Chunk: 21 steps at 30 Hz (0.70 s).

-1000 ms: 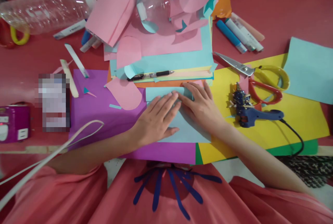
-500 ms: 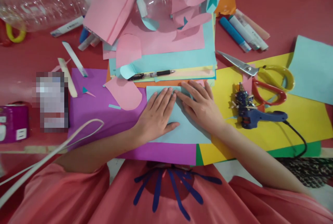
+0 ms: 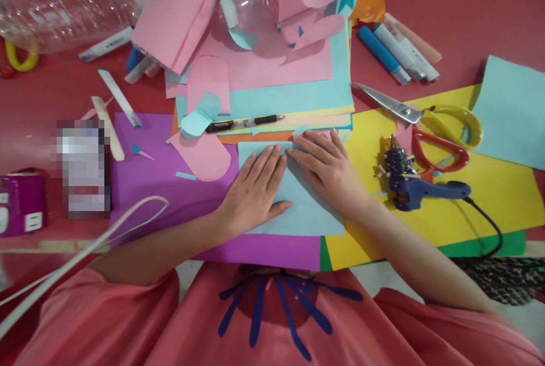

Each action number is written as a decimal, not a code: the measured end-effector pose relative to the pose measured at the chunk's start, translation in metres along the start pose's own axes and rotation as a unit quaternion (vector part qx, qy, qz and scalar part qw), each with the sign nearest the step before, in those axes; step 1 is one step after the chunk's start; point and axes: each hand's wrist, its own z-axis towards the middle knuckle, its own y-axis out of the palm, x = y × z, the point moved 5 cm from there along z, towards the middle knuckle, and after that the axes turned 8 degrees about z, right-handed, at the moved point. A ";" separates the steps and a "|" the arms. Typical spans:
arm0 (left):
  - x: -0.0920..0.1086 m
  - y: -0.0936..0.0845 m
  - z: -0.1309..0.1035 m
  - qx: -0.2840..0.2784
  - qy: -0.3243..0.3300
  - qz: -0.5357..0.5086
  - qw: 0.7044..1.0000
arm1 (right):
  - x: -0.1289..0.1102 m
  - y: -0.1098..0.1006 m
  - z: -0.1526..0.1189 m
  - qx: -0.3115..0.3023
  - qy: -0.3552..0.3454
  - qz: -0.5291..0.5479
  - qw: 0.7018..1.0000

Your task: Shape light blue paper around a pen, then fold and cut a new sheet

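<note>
Just in front of the black pen (image 3: 244, 123), you are pressing a light blue sheet (image 3: 298, 207) flat against the purple paper (image 3: 170, 184) beneath it. Your left hand (image 3: 255, 190) is lying palm down on the sheet's left half, fingers spread out and gripping nothing — it is only bearing on the paper. Your right hand (image 3: 327, 170) is lying beside it, likewise spread flat, its fingertips (image 3: 298, 142) resting at the sheet's far edge, nearest the pen, where a small flap of the blue paper is lifting. The two hands are nearly touching at the fingers. To the right of the pen, a blue glue gun (image 3: 415, 184) is lying on yellow paper (image 3: 489, 207), with scissors (image 3: 426, 122) just behind it. Behind the pen, pink and blue sheets (image 3: 281, 71) are lying stacked — clear plastic bottles (image 3: 72, 8) are lying further left.
</note>
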 end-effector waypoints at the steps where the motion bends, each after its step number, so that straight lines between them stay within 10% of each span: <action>1: 0.000 0.000 0.000 -0.003 0.000 0.003 1.000 | 0.000 0.000 0.000 -0.002 0.002 0.001 1.000; 21: 0.003 -0.003 -0.001 -0.019 -0.003 0.010 1.000 | 0.001 -0.001 -0.002 0.008 -0.019 0.018 1.000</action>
